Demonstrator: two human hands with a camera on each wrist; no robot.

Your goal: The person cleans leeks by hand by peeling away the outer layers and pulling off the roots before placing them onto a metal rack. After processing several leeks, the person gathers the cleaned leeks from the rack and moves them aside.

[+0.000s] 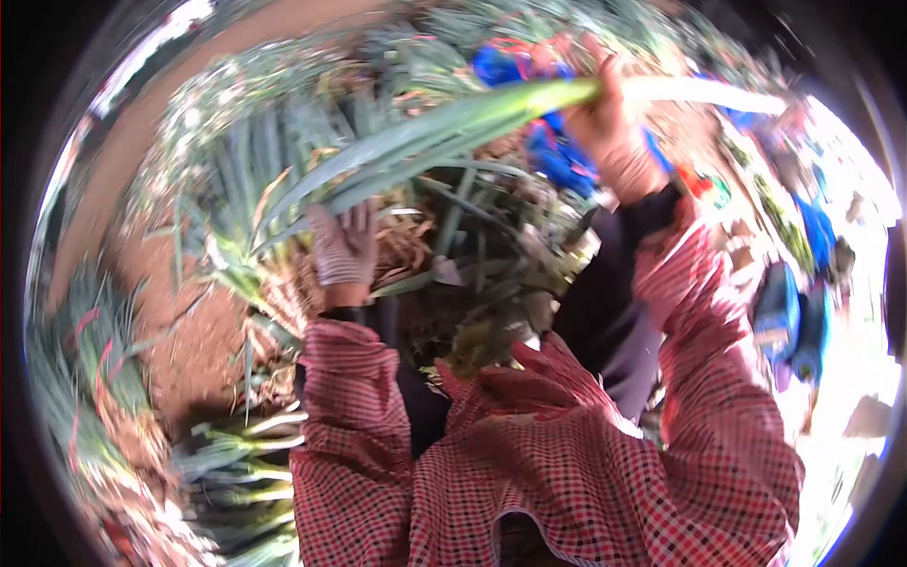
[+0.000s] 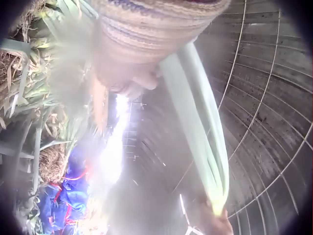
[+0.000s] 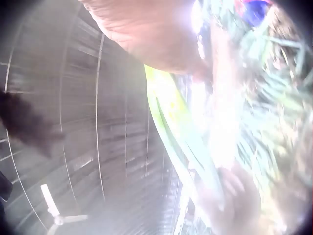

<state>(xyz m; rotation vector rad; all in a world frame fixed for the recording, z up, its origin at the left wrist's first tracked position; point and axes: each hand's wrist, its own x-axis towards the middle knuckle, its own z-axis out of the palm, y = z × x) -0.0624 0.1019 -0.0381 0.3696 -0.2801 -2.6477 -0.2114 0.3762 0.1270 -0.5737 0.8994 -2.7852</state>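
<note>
A long leek (image 1: 453,123) with broad green leaves and a white stem slants across the upper part of the head view. My bare right hand (image 1: 619,132) grips it where the green meets the white. Toward the lower left, my left hand (image 1: 345,246), in a striped knit glove, is beside the leaves with its fingers extended. The left wrist view has the leek leaves (image 2: 200,122) running past the glove (image 2: 151,39) down to the right hand. From the right wrist, the leaves (image 3: 181,127) stretch from my right palm (image 3: 151,34) toward the blurred left hand (image 3: 232,200).
Piled leeks (image 1: 274,161) lie beyond the left hand, and tied bundles (image 1: 94,369) lie at far left on brown soil (image 1: 194,350). Blue cloth (image 1: 557,156) with red ties is behind the right hand. Loose leaves (image 1: 482,227) cover the ground between the knees. Blue shoes (image 1: 794,321) stand at right.
</note>
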